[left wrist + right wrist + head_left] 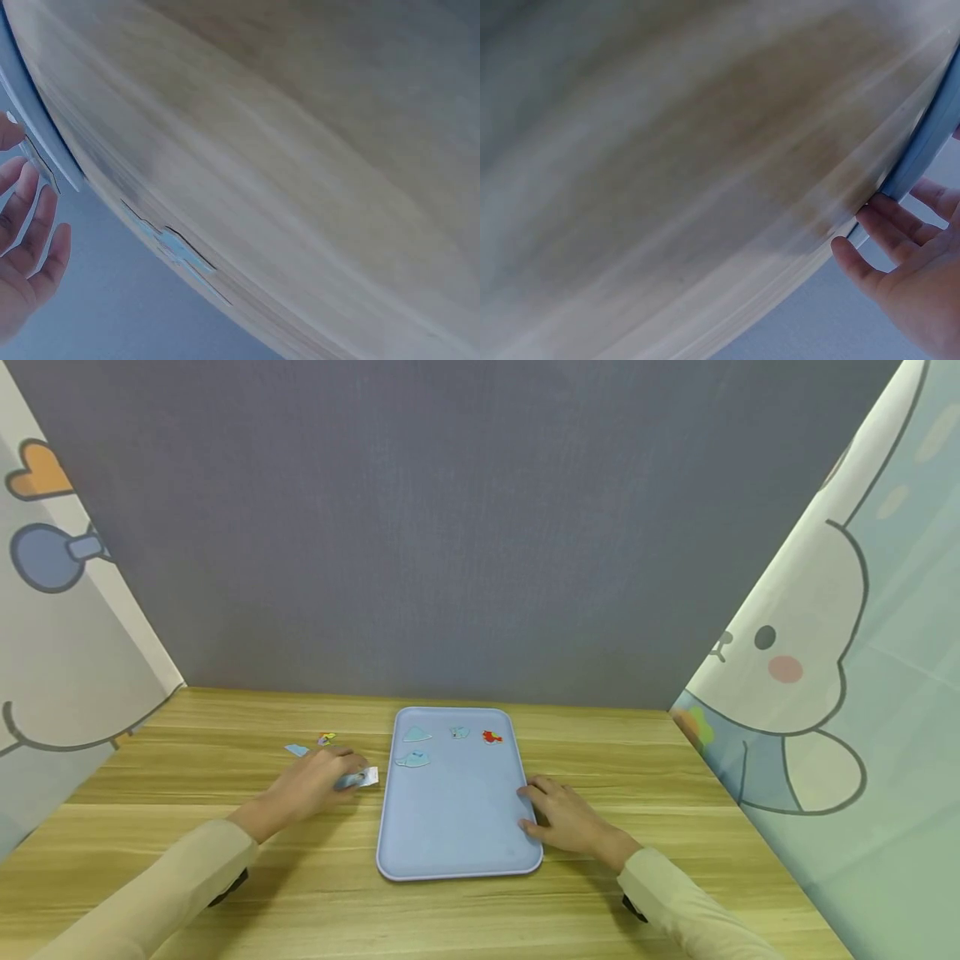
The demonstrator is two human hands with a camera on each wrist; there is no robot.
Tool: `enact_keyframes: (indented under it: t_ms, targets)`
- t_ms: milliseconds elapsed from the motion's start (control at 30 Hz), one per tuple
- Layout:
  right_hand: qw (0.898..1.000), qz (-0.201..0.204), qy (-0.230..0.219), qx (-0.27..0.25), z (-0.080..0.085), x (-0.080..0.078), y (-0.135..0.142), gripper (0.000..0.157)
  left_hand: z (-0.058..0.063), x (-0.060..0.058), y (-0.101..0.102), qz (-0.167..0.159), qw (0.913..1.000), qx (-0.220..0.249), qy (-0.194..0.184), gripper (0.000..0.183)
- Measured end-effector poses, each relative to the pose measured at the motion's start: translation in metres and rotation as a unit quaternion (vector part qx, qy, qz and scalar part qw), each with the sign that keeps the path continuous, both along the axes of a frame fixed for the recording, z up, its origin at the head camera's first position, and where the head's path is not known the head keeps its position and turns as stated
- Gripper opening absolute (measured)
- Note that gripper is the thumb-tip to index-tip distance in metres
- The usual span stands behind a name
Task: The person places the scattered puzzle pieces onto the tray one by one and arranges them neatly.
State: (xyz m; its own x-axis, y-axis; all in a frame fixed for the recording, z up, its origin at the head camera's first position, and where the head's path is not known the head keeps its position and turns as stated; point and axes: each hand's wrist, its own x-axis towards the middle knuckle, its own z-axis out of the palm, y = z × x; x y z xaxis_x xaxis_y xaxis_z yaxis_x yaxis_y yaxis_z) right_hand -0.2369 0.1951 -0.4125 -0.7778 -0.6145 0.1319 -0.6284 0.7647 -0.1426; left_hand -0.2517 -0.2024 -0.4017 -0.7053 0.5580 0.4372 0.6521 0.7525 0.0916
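My left hand (318, 777) is just left of the light blue tray (457, 827). Its thumb and fingers pinch a thin, flat, light blue and white cut-out piece (369, 776), partly hidden by the fingers. In the left wrist view this cut-out piece (41, 165) shows edge-on between thumb and fingertips, near the tray's rim. My right hand (566, 814) rests its loosely bent fingertips on the tray's right rim. Lying in the upper part of the tray are a pale blue triangular piece (417, 734), two other pale blue pieces (413, 760) and a red piece (491, 737).
On the wooden table (637, 760), a light blue piece (297, 749) and a yellow multicoloured piece (326, 738) lie beyond my left hand. A grey panel (420, 543) rises behind the table. Cartoon-printed sheets (810, 693) stand along both sides.
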Motion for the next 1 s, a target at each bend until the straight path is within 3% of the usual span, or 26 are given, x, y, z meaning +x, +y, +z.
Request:
enact_keyframes:
  t_ms: [167,433,733,1000]
  targets:
    - [1.0,-0.001,-0.003,0.001,0.0,0.0,0.0,0.045,0.003,-0.002,0.01,-0.009,0.9998,-0.006,0.018,0.027]
    - [1.0,0.0,-0.007,0.001,0.002,0.001,-0.001,0.045,0.003,-0.005,0.028,-0.028,0.9996,0.004,0.008,0.024]
    - [1.0,0.003,0.0,0.001,0.002,0.001,-0.001,0.045,-0.001,-0.009,0.05,-0.029,0.9994,-0.01,0.013,0.024]
    - [1.0,0.003,-0.001,0.003,0.002,0.001,-0.001,0.045,0.003,-0.018,0.067,-0.032,0.9993,-0.011,-0.015,0.023]
